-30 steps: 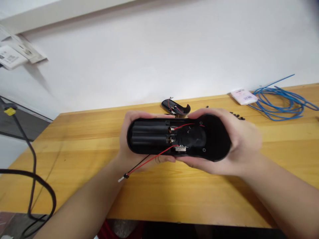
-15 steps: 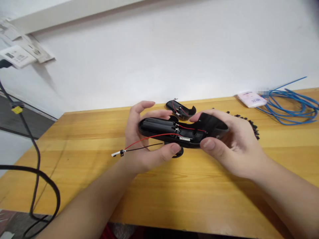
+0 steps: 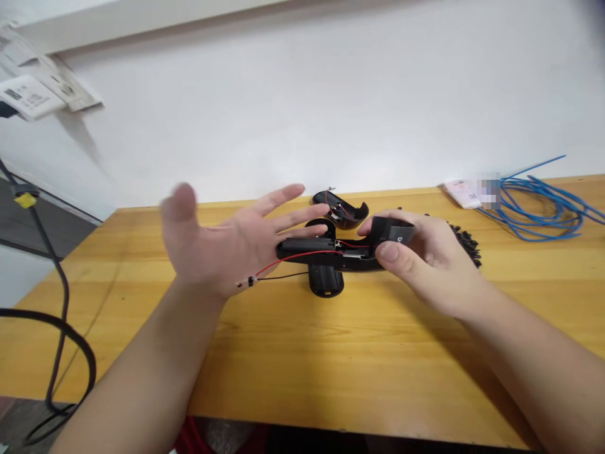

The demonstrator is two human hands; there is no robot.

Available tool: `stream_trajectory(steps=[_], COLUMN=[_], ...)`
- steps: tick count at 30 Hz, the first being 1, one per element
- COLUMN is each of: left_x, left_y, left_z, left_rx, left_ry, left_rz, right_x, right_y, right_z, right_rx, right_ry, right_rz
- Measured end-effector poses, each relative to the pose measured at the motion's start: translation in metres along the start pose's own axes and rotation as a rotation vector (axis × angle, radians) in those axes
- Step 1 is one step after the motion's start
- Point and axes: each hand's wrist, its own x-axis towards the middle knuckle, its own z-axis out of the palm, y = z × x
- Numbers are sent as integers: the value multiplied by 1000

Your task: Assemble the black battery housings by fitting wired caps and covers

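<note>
Wooden table (image 3: 293, 372), left hand (image 3: 231, 246) spread wide, right hand (image 3: 432, 271) gripping wired black housing (image 3: 362, 263)

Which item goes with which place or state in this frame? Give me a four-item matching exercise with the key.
1. Left hand
2. Right hand
3. Blue cable
4. Small black pieces

A. Loosely coiled beside a pale packet
B. Holding a black housing with wires
C. Clustered on the table, partly hidden
D. Spread open, palm showing

Pairs: 1-D, 2-B, 3-A, 4-C
</note>
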Motion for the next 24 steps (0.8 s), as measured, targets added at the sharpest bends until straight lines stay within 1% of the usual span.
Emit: stream_trajectory(steps=[2,3,5,7,10,13,15,17,19,21,24], left_x=[-2,-4,-6,-6,-2,4,5,4,3,2,1], left_y=[-6,-10,-17,-23,-29,-29,-27,-25,-25,-26,-29], left_z=[-1,0,6,14,23,26,26,25,26,28,31], left_rx=[-34,5,163,316,445,478,512,550,561,577,655], left_ry=[-19,-21,-5,-4,-28,-125,-194,-201,-179,-158,-120], left_rz=[-86,-123,-176,-186,-111,-52,-26,4,47,116,290], right_x=[1,1,0,-2,-4,-6,-7,-8,-11,-14,-18], right_y=[1,1,4,6,7,5,3,2,2,2,3], right_z=[1,2,4,7,11,15,17,17,17,16,16], right_rx=[-16,-18,-21,-18,7,47,37,-8,-68,-124,-168], right_ry=[-54,-79,-117,-128,-153,-169,-138,-92,-57,-31,-45], right_rz=[38,63,113,145,158,178,186,170,118,27,-145])
